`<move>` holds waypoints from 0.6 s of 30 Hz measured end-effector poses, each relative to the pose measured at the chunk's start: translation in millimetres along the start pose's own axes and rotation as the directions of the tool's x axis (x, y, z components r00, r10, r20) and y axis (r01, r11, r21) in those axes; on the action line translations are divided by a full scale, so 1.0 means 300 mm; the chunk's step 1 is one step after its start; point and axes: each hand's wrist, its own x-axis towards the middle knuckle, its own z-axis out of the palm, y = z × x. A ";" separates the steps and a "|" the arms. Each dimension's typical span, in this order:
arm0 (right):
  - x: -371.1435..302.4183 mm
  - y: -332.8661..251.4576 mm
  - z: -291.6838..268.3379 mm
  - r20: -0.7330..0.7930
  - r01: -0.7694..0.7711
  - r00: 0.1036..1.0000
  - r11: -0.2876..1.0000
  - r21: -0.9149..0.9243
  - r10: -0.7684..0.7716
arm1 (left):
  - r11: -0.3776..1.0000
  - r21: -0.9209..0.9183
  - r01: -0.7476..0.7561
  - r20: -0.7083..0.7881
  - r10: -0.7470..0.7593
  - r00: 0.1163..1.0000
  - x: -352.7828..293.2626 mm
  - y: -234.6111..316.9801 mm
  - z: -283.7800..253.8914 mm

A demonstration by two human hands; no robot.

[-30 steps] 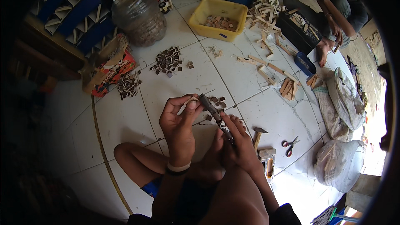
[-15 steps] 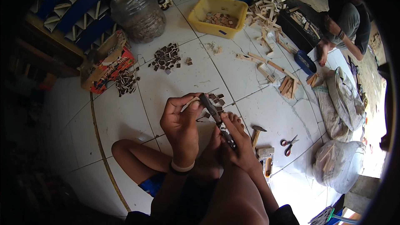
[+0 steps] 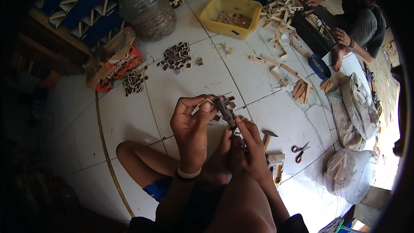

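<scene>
My left hand [image 3: 189, 127] is closed, with a small pale wooden piece [image 3: 206, 101] pinched between thumb and fingers. In my right hand [image 3: 250, 149] is a long dark tool [image 3: 227, 114] with white worn patches along its grip; its exact kind is unclear. The tool's far end lies right beside the wooden piece and my left thumb. Behind the hands, several small dark square pieces [image 3: 231, 99] lie on the tiles, partly hidden. My bare foot shows below the tool.
A hammer [image 3: 269, 136], a staple gun [image 3: 276, 164] and red-handled scissors [image 3: 299, 151] lie at right. Ahead are a pile of dark squares [image 3: 176, 57], a yellow tub [image 3: 230, 28] and wood strips [image 3: 284, 67]. A co-worker's hands [image 3: 342, 36] are at a black crate [image 3: 312, 36].
The view has shifted slightly. My hands keep their grips, and the wooden piece now sits more squarely beside the tool's end. The co-worker's raised hand has lowered toward the black crate.
</scene>
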 end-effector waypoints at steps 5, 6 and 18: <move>-0.006 0.015 0.007 -0.016 0.012 1.000 1.000 -0.027 -0.012 | 0.998 -0.019 0.053 0.032 -0.053 0.998 0.004 0.007 -0.006; -0.006 0.018 0.008 -0.015 0.015 1.000 0.999 -0.035 -0.016 | 0.998 -0.018 0.062 0.036 -0.062 0.997 0.004 0.009 -0.006; -0.007 0.003 0.007 0.021 -0.032 0.999 0.999 0.011 0.032 | 0.997 -0.033 0.071 -0.012 -0.071 0.997 -0.003 0.009 0.013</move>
